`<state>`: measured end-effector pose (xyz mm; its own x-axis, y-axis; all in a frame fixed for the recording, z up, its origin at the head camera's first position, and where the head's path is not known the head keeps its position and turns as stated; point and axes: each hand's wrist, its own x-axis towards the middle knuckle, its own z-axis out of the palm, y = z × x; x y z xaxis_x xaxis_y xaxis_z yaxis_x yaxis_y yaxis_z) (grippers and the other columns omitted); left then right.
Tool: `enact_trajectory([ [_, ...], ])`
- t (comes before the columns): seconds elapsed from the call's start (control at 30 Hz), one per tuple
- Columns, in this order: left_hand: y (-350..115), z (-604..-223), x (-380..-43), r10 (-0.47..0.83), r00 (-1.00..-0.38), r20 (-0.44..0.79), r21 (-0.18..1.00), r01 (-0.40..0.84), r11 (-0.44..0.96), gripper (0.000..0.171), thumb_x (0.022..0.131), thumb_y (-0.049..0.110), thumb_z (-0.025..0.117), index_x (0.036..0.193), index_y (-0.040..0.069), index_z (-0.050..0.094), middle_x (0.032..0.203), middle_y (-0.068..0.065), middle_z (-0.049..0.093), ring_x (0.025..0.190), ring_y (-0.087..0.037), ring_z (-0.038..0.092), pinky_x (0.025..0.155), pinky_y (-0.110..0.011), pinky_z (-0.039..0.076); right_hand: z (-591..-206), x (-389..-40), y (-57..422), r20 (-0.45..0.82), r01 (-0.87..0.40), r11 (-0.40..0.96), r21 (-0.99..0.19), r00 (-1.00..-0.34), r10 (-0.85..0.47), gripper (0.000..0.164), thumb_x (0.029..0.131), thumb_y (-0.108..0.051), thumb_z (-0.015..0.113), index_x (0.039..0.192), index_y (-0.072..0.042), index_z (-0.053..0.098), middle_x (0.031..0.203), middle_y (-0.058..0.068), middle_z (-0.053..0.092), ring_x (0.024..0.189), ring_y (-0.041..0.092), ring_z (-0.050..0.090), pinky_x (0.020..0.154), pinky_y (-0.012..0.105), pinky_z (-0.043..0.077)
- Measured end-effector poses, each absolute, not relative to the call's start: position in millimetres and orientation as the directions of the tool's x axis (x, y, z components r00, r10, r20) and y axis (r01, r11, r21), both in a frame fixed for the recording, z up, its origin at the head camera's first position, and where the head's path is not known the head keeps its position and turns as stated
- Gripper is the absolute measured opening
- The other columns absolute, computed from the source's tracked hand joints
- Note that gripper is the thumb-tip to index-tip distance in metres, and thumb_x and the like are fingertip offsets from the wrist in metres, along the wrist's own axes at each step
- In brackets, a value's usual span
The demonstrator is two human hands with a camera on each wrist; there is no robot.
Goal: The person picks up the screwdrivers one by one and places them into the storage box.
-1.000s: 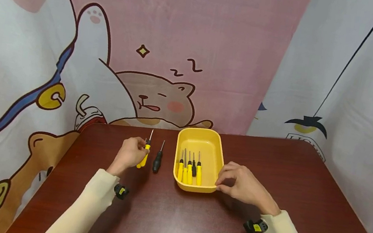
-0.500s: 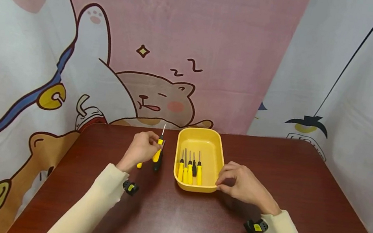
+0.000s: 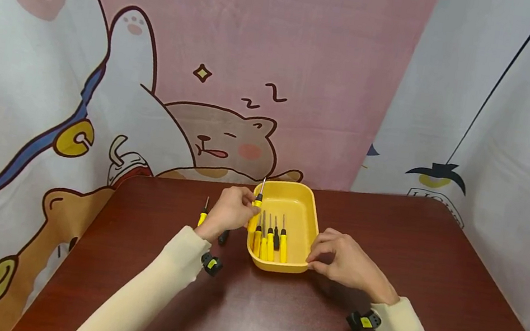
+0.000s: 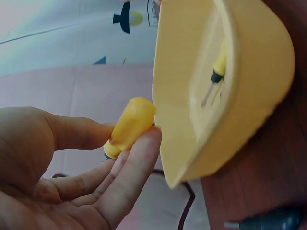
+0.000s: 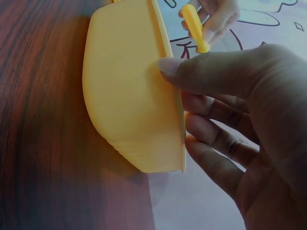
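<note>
the left hand (image 3: 233, 209) pinches, between thumb and fingers, a slim screwdriver with a bright yellow handle, black collar and thin metal shaft (image 3: 254, 221), tip pointing up and away from the person. it is raised at the left rim of a deep, round-cornered yellow tray (image 3: 300, 215) – whether it touches that rim i cannot tell. the right hand (image 3: 345, 261) grips the tray's rim near its near right corner, thumb on the outer wall and fingers on the other side of the edge. inside the tray, toward its left and near part, lie four more yellow-handled screwdrivers (image 3: 282, 248) and one short black-handled screwdriver (image 3: 276, 240), all with shafts toward the far end. the tray stands on a glossy reddish-brown wooden bench (image 3: 268, 324). left of it, partly hidden by the left hand and wrist, are another yellow-handled screwdriver (image 3: 203, 218) and another black-handled screwdriver (image 4: 271, 220) – both on the bench. both arms wear cream sleeves (image 3: 157, 280), and behind the bench hangs a pink and white cloth backdrop (image 3: 334, 73) printed with cartoon animals.
</note>
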<state>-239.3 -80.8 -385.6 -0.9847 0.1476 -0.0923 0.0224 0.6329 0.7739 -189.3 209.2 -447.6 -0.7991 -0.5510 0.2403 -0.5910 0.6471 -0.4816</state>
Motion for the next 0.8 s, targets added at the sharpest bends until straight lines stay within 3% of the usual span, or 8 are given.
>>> enact_trajectory([
  [0.23,-57.6,-390.0,-241.1,0.193,-0.967,-0.164,0.767,-0.001,0.642,0.038,0.095,0.016,0.074,0.127,-0.002,0.063,0.102,-0.015,0.067,0.072,-0.025,0.073,0.074,-0.042,0.064,-447.2,-190.1,208.7,0.246,-0.606,0.636,-0.478,-0.787,-0.565,0.018,0.078,-0.02,0.091,0.087,-0.031,0.081,0.088,-0.022,0.066,0.091,0.003,0.055,0.083,0.027,0.055],
  [0.47,-37.9,-395.3,-247.1,0.24,-0.935,-0.26,0.757,-0.043,0.652,0.034,0.094,0.014,0.075,0.121,-0.003,0.064,0.101,-0.015,0.07,0.071,-0.024,0.074,0.078,-0.044,0.064,-445.8,-189.8,208.2,0.238,-0.603,0.632,-0.487,-0.788,-0.568,0.016,0.079,-0.02,0.089,0.087,-0.03,0.08,0.088,-0.022,0.066,0.091,0.003,0.055,0.083,0.028,0.055],
  [0.67,-22.9,-396.3,-254.9,0.265,-0.902,-0.342,0.744,-0.088,0.662,0.015,0.092,0.012,0.075,0.095,-0.002,0.069,0.082,-0.014,0.07,0.067,-0.025,0.074,0.081,-0.048,0.063,-445.6,-190.7,208.3,0.25,-0.614,0.625,-0.482,-0.78,-0.574,0.014,0.079,-0.021,0.089,0.087,-0.029,0.081,0.088,-0.021,0.067,0.09,0.002,0.055,0.083,0.028,0.055],
  [0.8,-13.2,-400.3,-259.8,0.265,-0.883,-0.386,0.712,-0.103,0.695,0.016,0.09,0.01,0.075,0.083,-0.002,0.069,0.079,-0.017,0.071,0.067,-0.029,0.076,0.079,-0.047,0.063,-447.2,-191.1,209.4,0.255,-0.619,0.619,-0.484,-0.776,-0.577,0.015,0.079,-0.021,0.089,0.086,-0.03,0.08,0.087,-0.022,0.066,0.09,0.002,0.055,0.083,0.028,0.055],
])
